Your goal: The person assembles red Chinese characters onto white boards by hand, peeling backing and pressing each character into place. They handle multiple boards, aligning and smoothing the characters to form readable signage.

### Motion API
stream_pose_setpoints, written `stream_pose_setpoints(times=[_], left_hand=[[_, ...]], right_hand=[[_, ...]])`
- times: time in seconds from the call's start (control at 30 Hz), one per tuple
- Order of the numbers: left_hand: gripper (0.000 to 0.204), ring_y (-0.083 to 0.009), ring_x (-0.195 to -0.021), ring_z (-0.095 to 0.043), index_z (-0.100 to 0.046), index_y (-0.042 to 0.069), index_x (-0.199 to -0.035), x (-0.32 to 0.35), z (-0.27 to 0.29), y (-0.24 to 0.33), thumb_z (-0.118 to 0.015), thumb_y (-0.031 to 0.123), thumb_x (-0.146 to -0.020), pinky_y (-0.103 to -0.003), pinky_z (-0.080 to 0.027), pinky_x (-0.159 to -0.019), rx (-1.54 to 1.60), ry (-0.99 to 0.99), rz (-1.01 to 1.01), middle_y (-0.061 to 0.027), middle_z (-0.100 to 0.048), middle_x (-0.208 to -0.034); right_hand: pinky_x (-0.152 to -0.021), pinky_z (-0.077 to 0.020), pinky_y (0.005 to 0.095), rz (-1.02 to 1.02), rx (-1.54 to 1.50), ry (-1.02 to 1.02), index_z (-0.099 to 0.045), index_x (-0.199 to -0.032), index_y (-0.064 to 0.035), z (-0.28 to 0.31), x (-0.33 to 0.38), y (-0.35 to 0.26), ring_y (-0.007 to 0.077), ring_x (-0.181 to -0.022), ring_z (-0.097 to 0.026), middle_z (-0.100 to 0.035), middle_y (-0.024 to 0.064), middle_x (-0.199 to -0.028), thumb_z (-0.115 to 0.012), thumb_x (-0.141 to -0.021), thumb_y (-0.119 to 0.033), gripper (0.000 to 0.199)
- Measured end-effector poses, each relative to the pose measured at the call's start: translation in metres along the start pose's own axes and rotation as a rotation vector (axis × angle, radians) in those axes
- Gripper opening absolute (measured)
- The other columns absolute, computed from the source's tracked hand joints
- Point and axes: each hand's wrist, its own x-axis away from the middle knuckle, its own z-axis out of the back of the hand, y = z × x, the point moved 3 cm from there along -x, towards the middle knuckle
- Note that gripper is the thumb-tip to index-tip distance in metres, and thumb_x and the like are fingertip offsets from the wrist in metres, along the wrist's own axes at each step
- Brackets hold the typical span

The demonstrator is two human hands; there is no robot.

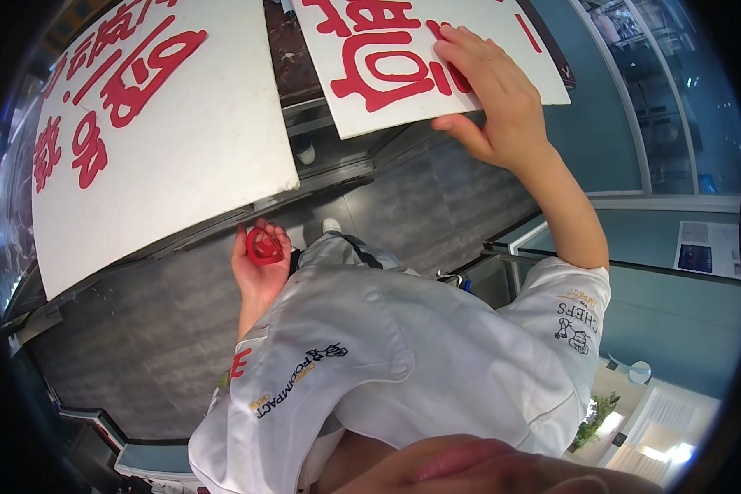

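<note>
My left hand is held palm up beside my body, below the edge of the left board. Its fingers curl round a red ring-shaped piece; whether it is tape or a cut-out, I cannot tell. My right hand lies on the right white board, near its front edge. Its fingers are stretched out over a red strip, partly covering it, and the thumb sits at the board's edge. Large red characters run across this board.
A second white board with red characters lies at the left, with a gap between the two. Both rest on a dark counter. Grey floor tiles lie below. Blue-grey panels and a glass partition stand at the right.
</note>
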Motion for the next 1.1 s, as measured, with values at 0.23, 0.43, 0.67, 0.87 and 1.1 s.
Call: stream_pose_setpoints(times=[0.23, 0.43, 0.67, 0.87, 1.1], left_hand=[[0.037, -0.0282, -0.094, -0.064, -0.064, 0.000, -0.107, -0.002, 0.006, -0.002, -0.057, 0.035, -0.102, -0.038, -0.053, -0.090, 0.006, 0.011, -0.005, -0.0126, -0.069, -0.094], [0.035, -0.0283, -0.094, -0.064, -0.064, 0.000, -0.107, -0.006, 0.011, -0.002, -0.057, 0.034, -0.102, -0.038, -0.053, -0.090, 0.007, -0.012, 0.036, -0.0123, -0.069, -0.094], [0.034, -0.0284, -0.095, -0.064, -0.065, 0.001, -0.106, -0.007, 0.013, -0.005, -0.058, 0.034, -0.101, -0.038, -0.053, -0.089, -0.017, 0.002, 0.052, -0.0116, -0.068, -0.094], [0.034, -0.0280, -0.095, -0.064, -0.065, 0.002, -0.106, -0.010, 0.023, -0.005, -0.059, 0.035, -0.100, -0.037, -0.053, -0.088, -0.008, 0.016, 0.089, -0.0106, -0.068, -0.093], [0.034, -0.0276, -0.093, -0.063, -0.065, 0.002, -0.105, -0.006, 0.025, -0.002, -0.060, 0.036, -0.100, -0.038, -0.054, -0.086, 0.001, 0.047, 0.089, -0.0105, -0.068, -0.093]], right_hand=[[-0.105, -0.0453, 0.0473, 0.118, 0.123, -0.093, -0.059, -0.139, -0.0134, 0.004, -0.003, -0.004, 0.0299, -0.131, -0.056, -0.058, 0.0089, -0.143, -0.068, -0.088, -0.047, 0.062], [-0.100, -0.0489, 0.0461, 0.147, 0.091, 0.073, -0.065, -0.129, -0.0120, 0.000, 0.010, 0.005, 0.0314, -0.123, -0.061, -0.061, 0.0127, -0.138, -0.066, -0.090, -0.046, 0.051], [-0.092, -0.0547, 0.0417, 0.273, 0.163, 0.168, -0.069, -0.117, -0.0048, -0.003, 0.010, 0.006, 0.0334, -0.112, -0.068, -0.068, 0.0157, -0.125, -0.064, -0.094, -0.040, 0.042], [-0.082, -0.0600, 0.0384, 0.338, 0.075, 0.253, -0.069, -0.113, -0.0002, 0.002, 0.014, 0.007, 0.0337, -0.101, -0.072, -0.072, 0.0171, -0.113, -0.072, -0.091, -0.024, 0.032], [-0.084, -0.0599, 0.0324, 0.158, 0.051, 0.232, -0.067, -0.118, 0.0028, 0.007, 0.019, 0.005, 0.0294, -0.097, -0.075, -0.074, 0.0185, -0.109, -0.066, -0.097, -0.012, 0.025]])
